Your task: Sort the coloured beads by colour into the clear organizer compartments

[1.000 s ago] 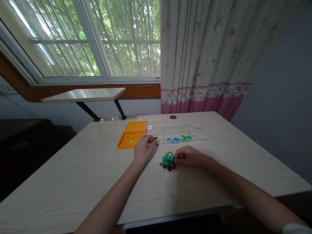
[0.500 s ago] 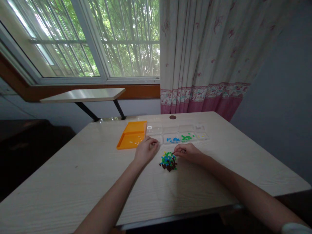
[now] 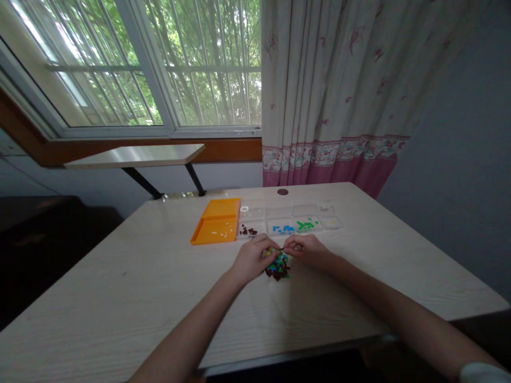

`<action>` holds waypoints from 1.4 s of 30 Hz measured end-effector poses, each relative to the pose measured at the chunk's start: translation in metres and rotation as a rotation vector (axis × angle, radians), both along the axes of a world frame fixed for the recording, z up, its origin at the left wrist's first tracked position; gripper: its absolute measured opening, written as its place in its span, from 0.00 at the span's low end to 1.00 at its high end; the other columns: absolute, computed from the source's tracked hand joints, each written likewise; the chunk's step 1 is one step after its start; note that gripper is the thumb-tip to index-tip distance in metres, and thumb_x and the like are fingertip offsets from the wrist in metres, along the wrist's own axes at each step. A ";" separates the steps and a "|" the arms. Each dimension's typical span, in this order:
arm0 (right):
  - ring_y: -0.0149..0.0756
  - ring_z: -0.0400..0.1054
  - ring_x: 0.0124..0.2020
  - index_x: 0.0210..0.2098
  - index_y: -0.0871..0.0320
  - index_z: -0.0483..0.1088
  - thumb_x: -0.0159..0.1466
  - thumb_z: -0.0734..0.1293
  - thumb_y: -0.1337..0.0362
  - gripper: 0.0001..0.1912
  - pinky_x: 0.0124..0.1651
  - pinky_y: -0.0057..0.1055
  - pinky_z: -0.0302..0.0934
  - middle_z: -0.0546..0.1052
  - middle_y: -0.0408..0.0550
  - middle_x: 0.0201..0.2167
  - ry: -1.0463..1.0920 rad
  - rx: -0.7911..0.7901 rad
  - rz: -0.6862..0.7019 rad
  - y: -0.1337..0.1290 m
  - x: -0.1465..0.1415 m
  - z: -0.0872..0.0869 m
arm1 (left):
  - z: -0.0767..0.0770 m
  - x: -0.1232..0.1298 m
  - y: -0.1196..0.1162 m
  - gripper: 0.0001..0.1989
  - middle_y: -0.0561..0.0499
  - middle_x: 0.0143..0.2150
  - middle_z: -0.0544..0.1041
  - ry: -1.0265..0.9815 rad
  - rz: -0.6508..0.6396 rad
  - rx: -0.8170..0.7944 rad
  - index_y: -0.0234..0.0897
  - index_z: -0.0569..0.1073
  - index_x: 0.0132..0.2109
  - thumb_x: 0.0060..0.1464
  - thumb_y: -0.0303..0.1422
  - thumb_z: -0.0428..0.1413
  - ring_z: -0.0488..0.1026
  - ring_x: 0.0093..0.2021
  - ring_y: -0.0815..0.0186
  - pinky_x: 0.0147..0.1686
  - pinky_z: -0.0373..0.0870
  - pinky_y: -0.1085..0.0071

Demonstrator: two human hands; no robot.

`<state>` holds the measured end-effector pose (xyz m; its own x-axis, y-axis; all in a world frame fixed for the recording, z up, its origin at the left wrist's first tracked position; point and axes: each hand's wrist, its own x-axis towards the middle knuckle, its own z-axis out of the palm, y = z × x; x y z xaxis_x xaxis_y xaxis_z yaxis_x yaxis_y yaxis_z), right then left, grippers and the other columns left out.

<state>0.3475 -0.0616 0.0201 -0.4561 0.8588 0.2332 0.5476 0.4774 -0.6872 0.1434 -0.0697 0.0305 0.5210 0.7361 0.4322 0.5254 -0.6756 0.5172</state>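
Just above a pile of small coloured building pieces (image 3: 279, 270), my two hands meet fingertip to fingertip. My right hand (image 3: 306, 248) pinches a small dark brown piece (image 3: 281, 249) that points left. My left hand (image 3: 253, 257) has its thumb and fingers closed at the other end of this piece and covers the pile's left side. Whether the left fingertips hold a piece of their own is too small to tell. Green, blue, yellow and dark brown show in the pile, the brown mostly toward the front.
Behind my hands lies a clear compartment box (image 3: 339, 225) with dark brown pieces (image 3: 248, 230), blue pieces (image 3: 284, 229) and green pieces (image 3: 306, 224). An open orange case (image 3: 211, 210) with small white pieces stands left of it. A raised shelf (image 3: 139, 155) is at the table's back left.
My left hand has moved right and nearer, from the clear box's brown pieces to the pile, meeting my right hand. The brown pieces are now uncovered. My right hand has barely moved.
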 end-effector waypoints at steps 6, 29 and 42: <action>0.26 0.65 0.22 0.32 0.58 0.70 0.58 0.63 0.59 0.09 0.25 0.21 0.55 0.74 0.42 0.23 -0.039 0.040 0.007 -0.003 -0.002 0.005 | 0.001 0.001 0.000 0.05 0.51 0.32 0.71 0.029 0.014 0.007 0.39 0.73 0.35 0.51 0.31 0.52 0.68 0.34 0.68 0.33 0.64 0.74; 0.28 0.63 0.25 0.33 0.57 0.71 0.58 0.63 0.61 0.08 0.29 0.23 0.52 0.72 0.42 0.24 -0.356 0.095 0.132 0.000 0.011 0.010 | 0.012 -0.010 0.001 0.07 0.50 0.28 0.71 -0.247 0.240 0.195 0.36 0.73 0.35 0.52 0.33 0.52 0.65 0.26 0.71 0.27 0.63 0.75; 0.28 0.64 0.26 0.34 0.56 0.71 0.58 0.62 0.60 0.09 0.29 0.22 0.52 0.73 0.42 0.25 -0.360 0.079 0.173 -0.001 0.009 0.009 | 0.012 -0.010 -0.002 0.06 0.51 0.29 0.72 -0.307 0.294 0.305 0.36 0.72 0.35 0.52 0.32 0.52 0.66 0.26 0.72 0.27 0.64 0.76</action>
